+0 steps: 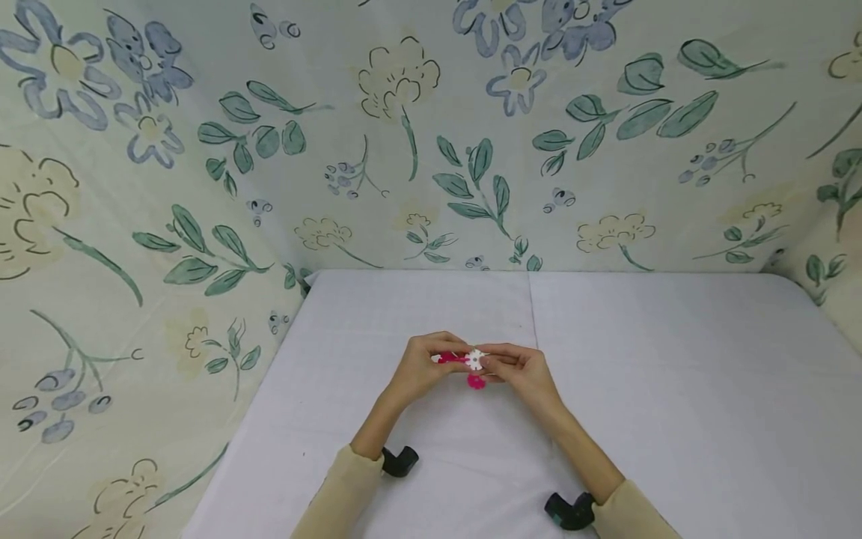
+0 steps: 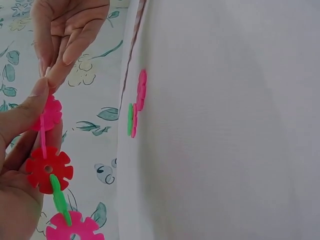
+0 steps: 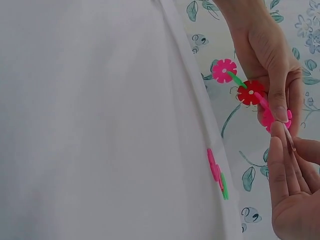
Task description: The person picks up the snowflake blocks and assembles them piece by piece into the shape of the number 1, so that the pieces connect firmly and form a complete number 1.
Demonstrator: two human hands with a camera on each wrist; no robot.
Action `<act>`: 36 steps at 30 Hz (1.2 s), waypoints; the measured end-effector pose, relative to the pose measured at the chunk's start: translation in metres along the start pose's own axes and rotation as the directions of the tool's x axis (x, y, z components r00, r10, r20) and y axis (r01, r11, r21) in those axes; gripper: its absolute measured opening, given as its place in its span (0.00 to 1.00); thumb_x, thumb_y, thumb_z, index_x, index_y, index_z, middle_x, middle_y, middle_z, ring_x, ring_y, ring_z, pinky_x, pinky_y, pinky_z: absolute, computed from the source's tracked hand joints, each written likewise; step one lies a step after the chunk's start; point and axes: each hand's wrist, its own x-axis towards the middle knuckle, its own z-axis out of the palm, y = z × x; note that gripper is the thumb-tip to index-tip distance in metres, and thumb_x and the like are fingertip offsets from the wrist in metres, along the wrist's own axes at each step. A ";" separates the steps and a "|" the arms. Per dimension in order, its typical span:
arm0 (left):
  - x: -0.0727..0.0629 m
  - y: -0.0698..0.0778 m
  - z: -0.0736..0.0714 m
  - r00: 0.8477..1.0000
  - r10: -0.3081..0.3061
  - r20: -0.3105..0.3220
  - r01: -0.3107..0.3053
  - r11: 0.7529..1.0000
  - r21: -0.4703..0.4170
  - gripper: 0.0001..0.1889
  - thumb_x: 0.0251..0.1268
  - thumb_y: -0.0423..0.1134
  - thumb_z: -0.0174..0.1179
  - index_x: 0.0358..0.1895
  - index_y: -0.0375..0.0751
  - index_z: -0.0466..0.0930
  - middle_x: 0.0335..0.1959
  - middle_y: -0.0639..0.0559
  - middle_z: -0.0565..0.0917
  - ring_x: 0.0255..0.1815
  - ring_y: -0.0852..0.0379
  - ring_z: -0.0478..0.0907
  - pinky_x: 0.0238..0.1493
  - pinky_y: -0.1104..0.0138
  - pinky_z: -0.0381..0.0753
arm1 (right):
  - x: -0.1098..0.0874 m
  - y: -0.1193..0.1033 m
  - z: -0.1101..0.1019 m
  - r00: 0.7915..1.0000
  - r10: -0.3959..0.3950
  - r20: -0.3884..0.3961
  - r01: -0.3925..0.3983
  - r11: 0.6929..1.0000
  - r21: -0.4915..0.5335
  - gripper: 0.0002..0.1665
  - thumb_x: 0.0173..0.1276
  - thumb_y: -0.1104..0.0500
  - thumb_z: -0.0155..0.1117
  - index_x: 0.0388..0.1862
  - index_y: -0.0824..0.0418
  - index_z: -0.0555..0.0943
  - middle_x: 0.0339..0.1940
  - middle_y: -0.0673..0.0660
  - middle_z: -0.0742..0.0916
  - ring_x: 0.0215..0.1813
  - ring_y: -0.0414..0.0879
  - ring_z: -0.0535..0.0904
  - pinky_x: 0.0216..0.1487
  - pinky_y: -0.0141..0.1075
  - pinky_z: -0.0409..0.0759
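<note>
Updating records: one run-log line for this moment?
left hand: grips disc chain | right hand: pinches white disc | other pieces: on table

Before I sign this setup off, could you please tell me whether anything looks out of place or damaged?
Nothing stands out as damaged or spilled. The held disc chain looks intact where visible, and the pink pieces and green piece on the white cloth sit close together, which seems ordinary.

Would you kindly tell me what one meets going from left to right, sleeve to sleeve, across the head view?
Left sleeve, left hand, white flower-shaped piece, right hand, right sleeve.
</note>
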 end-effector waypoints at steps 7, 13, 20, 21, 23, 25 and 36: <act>-0.001 -0.003 -0.005 0.999 -0.034 -0.003 0.034 0.999 0.008 0.14 0.57 0.34 0.77 0.48 0.43 0.92 0.44 0.52 0.91 0.48 0.55 0.85 0.54 0.56 0.88 | 0.000 0.001 -0.006 0.999 0.050 -0.020 -0.050 0.998 -0.039 0.21 0.74 0.61 0.67 0.61 0.73 0.82 0.53 0.73 0.88 0.45 0.47 0.92 0.51 0.45 0.89; -0.003 -0.008 -0.010 0.998 -0.058 -0.031 0.059 0.997 0.040 0.16 0.57 0.34 0.77 0.50 0.40 0.91 0.43 0.53 0.91 0.47 0.54 0.86 0.54 0.54 0.87 | -0.001 0.007 -0.016 0.991 0.091 -0.097 -0.103 0.986 -0.128 0.23 0.70 0.60 0.72 0.60 0.71 0.83 0.51 0.67 0.91 0.46 0.40 0.91 0.50 0.32 0.88; -0.004 -0.010 -0.014 0.995 -0.095 -0.034 0.097 0.993 0.067 0.17 0.58 0.34 0.77 0.51 0.39 0.91 0.44 0.53 0.91 0.46 0.57 0.85 0.52 0.61 0.88 | -0.001 0.009 -0.021 0.988 0.137 -0.077 -0.150 0.968 -0.199 0.23 0.67 0.64 0.74 0.59 0.69 0.84 0.50 0.67 0.91 0.44 0.38 0.90 0.47 0.25 0.85; -0.004 -0.010 -0.014 0.995 -0.097 -0.033 0.099 0.993 0.067 0.17 0.58 0.33 0.77 0.51 0.39 0.91 0.44 0.52 0.91 0.45 0.57 0.85 0.52 0.61 0.89 | -0.001 0.009 -0.021 0.987 0.147 -0.068 -0.159 0.963 -0.217 0.23 0.66 0.64 0.75 0.59 0.69 0.84 0.50 0.67 0.91 0.45 0.39 0.90 0.47 0.25 0.85; -0.004 -0.010 -0.015 0.994 -0.103 -0.031 0.105 0.992 0.069 0.17 0.57 0.33 0.77 0.51 0.38 0.90 0.44 0.51 0.91 0.45 0.57 0.85 0.52 0.60 0.89 | -0.001 0.009 -0.020 0.986 0.161 -0.052 -0.169 0.953 -0.250 0.23 0.65 0.64 0.76 0.59 0.68 0.85 0.50 0.66 0.91 0.47 0.43 0.90 0.47 0.24 0.85; -0.004 -0.011 -0.015 0.994 -0.107 -0.031 0.109 0.991 0.074 0.17 0.57 0.33 0.77 0.51 0.38 0.91 0.44 0.52 0.91 0.45 0.58 0.85 0.52 0.59 0.88 | -0.001 0.009 -0.019 0.986 0.165 -0.034 -0.168 0.948 -0.270 0.24 0.65 0.64 0.76 0.59 0.69 0.84 0.51 0.66 0.91 0.49 0.48 0.91 0.48 0.25 0.85; -0.005 -0.014 -0.018 0.996 -0.088 -0.033 0.091 0.990 0.108 0.16 0.55 0.35 0.78 0.49 0.42 0.92 0.42 0.54 0.91 0.44 0.61 0.85 0.46 0.72 0.83 | 0.006 0.015 -0.011 0.985 0.172 -0.005 -0.163 0.926 -0.341 0.21 0.61 0.63 0.79 0.53 0.66 0.88 0.48 0.63 0.92 0.42 0.45 0.87 0.41 0.25 0.83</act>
